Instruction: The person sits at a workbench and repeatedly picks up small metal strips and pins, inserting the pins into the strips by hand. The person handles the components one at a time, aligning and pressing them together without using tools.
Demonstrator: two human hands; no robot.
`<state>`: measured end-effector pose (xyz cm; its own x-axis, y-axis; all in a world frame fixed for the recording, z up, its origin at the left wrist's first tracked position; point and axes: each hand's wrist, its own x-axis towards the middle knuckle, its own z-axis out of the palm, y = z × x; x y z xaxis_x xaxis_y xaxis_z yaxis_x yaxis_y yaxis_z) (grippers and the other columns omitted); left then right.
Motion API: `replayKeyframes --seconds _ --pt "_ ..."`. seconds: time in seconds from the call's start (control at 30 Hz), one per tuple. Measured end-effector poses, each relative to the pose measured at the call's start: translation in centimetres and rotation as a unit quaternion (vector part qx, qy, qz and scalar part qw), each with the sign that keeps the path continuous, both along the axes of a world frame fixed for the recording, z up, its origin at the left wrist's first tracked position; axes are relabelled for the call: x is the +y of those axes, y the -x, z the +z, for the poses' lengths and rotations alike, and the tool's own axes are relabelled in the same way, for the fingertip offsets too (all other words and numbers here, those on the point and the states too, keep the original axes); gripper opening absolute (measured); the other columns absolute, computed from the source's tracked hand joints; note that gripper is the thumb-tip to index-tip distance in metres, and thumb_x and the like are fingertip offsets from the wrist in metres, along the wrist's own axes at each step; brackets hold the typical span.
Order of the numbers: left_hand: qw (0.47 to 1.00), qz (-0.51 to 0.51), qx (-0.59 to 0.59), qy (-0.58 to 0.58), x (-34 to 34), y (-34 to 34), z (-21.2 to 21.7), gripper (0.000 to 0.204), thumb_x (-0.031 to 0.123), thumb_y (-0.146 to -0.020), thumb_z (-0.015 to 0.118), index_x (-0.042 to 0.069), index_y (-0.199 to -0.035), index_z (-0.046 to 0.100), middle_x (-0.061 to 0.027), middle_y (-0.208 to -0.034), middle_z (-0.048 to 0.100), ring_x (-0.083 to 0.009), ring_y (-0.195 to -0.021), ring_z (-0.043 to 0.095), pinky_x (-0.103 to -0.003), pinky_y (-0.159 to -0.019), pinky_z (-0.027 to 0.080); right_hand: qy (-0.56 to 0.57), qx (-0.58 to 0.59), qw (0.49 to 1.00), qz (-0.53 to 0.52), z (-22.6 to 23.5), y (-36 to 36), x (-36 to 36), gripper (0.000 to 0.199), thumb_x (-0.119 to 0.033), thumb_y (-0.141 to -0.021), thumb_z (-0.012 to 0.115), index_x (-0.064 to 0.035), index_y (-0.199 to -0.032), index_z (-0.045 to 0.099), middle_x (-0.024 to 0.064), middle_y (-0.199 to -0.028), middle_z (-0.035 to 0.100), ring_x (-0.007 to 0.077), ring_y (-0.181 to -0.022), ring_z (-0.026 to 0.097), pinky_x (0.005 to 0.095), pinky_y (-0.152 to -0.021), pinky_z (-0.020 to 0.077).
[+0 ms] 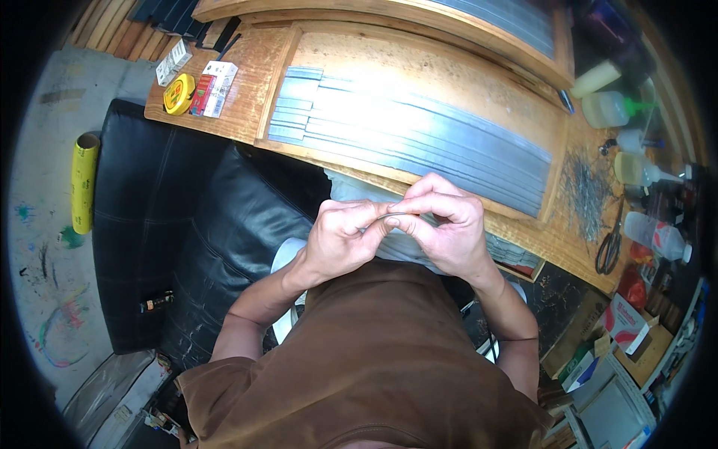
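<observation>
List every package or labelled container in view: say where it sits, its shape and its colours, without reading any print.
Small cartons: far-left bench corner, flat boxes, white and red.
Pale carton: just behind them, white-grey.
Squeeze bottles: right bench edge, translucent, one red-labelled.
White-and-red box: lower right, opened.
Yellow roll: floor at left, cylindrical.

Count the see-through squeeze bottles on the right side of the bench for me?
4. One with a green cap farthest back, a small one below it, a yellowish one next, and one with a red label nearest. Clutter may hide more.
</observation>
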<state>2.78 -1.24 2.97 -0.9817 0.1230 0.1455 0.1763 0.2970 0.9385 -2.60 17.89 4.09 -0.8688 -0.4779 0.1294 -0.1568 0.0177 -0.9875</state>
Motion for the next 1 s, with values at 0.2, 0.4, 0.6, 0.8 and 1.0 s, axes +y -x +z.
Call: replayKeyframes --seconds 0.2,0.4,0.6,0.8,1.0 --pt "1.000 -0.003 -0.007 -0.002 -0.3 -0.1 -0.2 0.018 -0.001 -0.091 0.076 -0.003 -0.108 0.078 -0.0192 -0.077 0.073 -0.0258 -0.064 0.074 -0.032 -0.058 0.055 0.005 -0.002 1.000 0.009 0.1 0.4 -0.3 0.018 0.003 -0.083 0.084 -0.0019 -0.100 0.082 0.0077 -0.090 0.071 0.0138 -0.076 0.067 0.0267 -0.068 0.0545" --pt "0.998 -0.020 -0.052 -0.041 -0.8 0.4 0.0 0.020 0.003 -0.093 0.077 -0.002 -0.112 0.078 -0.0192 -0.079 0.075 -0.0155 -0.067 0.073 -0.029 -0.059 0.055 -0.003 -0.027 1.000 0.011 0.5 0.8 -0.5 0.016 0.002 -0.085 0.083 -0.0013 -0.101 0.081 0.0079 -0.091 0.071 0.0126 -0.076 0.067 0.0261 -0.067 0.0543" --pt "0.986 -0.012 -0.102 -0.128 -1.3 1.0 1.1 0.018 0.004 -0.095 0.078 -0.002 -0.112 0.079 -0.0123 -0.092 0.081 -0.0095 -0.081 0.075 -0.024 -0.073 0.059 0.001 -0.064 0.998 -0.002 1.1 1.0 -0.2 0.021 -0.002 -0.090 0.081 0.0030 -0.109 0.074 0.0099 -0.095 0.073 0.0136 -0.080 0.070 0.0269 -0.070 0.0569" --pt "0.972 0.018 -0.120 -0.201 -1.9 0.3 1.3 0.016 0.003 -0.094 0.078 -0.005 -0.107 0.079 -0.0136 -0.096 0.081 -0.0137 -0.085 0.077 -0.026 -0.075 0.062 -0.084 -0.119 0.989 0.019 2.1 -0.9 0.8 0.028 -0.006 -0.090 0.083 -0.0003 -0.098 0.057 0.0129 -0.100 0.075 0.0173 -0.086 0.075 0.0290 -0.071 0.0611" --pt "0.974 -0.002 -0.080 -0.211 -1.4 -0.2 1.9 0.014 -0.001 -0.093 0.078 -0.007 -0.106 0.078 -0.0156 -0.096 0.081 -0.0176 -0.088 0.079 -0.027 -0.077 0.063 -0.024 -0.176 0.984 0.030 -1.6 -3.3 0.7 0.033 -0.001 -0.088 0.084 -0.0032 -0.090 0.051 0.0087 -0.089 0.069 0.0144 -0.097 0.075 0.0283 -0.080 0.0622"
